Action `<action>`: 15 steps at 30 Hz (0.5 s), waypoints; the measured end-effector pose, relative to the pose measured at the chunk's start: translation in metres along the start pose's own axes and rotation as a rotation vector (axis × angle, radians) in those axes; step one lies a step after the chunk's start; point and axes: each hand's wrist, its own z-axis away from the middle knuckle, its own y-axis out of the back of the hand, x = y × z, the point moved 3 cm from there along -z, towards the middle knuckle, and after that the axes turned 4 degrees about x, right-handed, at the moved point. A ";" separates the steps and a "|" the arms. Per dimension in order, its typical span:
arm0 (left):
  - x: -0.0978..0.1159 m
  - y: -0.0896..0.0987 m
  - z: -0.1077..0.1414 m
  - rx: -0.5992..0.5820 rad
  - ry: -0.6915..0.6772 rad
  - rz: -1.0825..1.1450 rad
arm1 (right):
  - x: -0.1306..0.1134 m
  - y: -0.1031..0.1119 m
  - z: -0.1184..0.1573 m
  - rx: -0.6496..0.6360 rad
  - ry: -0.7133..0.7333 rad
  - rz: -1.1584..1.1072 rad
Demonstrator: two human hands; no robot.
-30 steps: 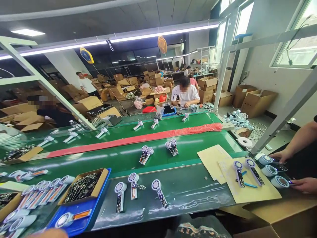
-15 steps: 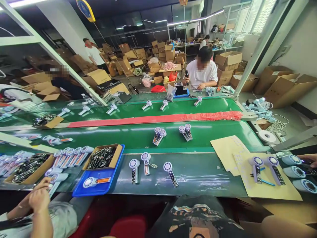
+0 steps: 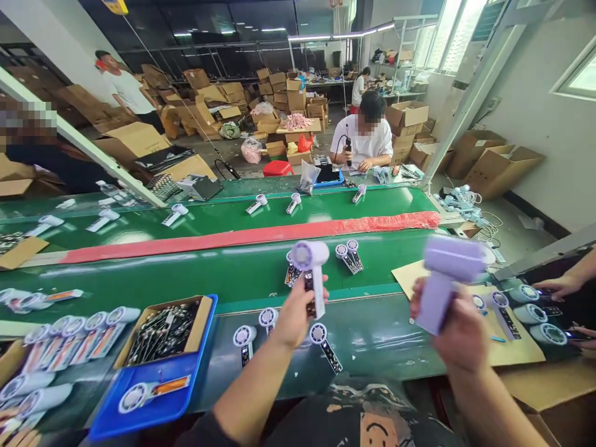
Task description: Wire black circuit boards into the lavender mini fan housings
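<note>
My left hand point(image 3: 294, 310) is closed around the handle of a light purple handheld fan point(image 3: 311, 254), its head up and a dark circuit board showing along the open handle. On the right, my right hand point(image 3: 459, 323) grips a second purple handheld fan point(image 3: 454, 257), smeared by motion, its back turned to me. Below my left hand on the bench lie a fan with a bare circuit board point(image 3: 319, 335) and another fan point(image 3: 243, 338); a third fan point(image 3: 268, 318) is partly covered by my forearm. Two fans point(image 3: 349, 256) rest side by side on the green belt.
A blue tray point(image 3: 195, 372) at left holds a fan and a cardboard box point(image 3: 205, 310) of circuit boards. Fans stand in a row point(image 3: 97, 323) beside it. Brown paper point(image 3: 526, 351) lies at right, near a co-worker's hands point(image 3: 561, 287). Another person point(image 3: 367, 133) sits across the belts.
Both my hands have come into view, each holding a fan. One fan has left the brown paper sheet. The view has shifted, and a neighbour's hands now show at the left edge.
</note>
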 end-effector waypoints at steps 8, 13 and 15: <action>-0.082 -0.074 -0.084 -0.008 -0.123 0.080 | 0.064 -0.026 -0.079 0.005 -0.180 -0.217; -0.104 -0.098 -0.131 0.083 -0.118 0.078 | 0.102 -0.013 -0.142 -0.142 -0.265 -0.184; -0.111 -0.106 -0.149 0.125 -0.116 0.083 | 0.116 -0.013 -0.167 -0.185 -0.284 -0.188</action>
